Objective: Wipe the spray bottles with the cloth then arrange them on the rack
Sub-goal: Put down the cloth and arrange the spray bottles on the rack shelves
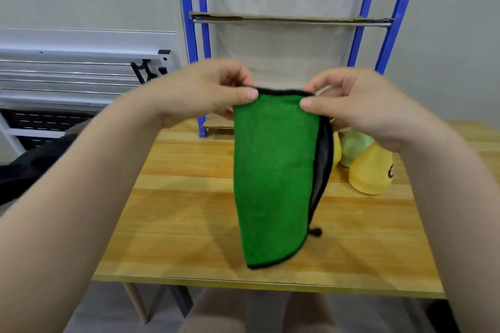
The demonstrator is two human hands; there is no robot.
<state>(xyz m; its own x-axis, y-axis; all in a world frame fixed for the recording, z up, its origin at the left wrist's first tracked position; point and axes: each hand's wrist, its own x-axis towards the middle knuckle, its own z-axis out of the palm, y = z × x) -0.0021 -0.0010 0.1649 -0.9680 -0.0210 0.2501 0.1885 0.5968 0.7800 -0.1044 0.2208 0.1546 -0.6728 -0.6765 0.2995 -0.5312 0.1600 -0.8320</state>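
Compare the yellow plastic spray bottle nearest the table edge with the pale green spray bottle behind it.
The yellow plastic spray bottle is yellow; the pale green spray bottle is light green. The yellow one stands nearer the camera and shows most of its body, with a dark printed mark; the green one sits farther back, partly hidden by it and by the right hand. Both rest on the wooden table, tops hidden.

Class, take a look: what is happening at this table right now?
A person holds a green cloth up over the wooden table, the left hand and right hand each pinching a top corner so it hangs down folded. The spray bottles stand on the table to the right, partly hidden, not yet wiped. The blue rack behind shows none on it.
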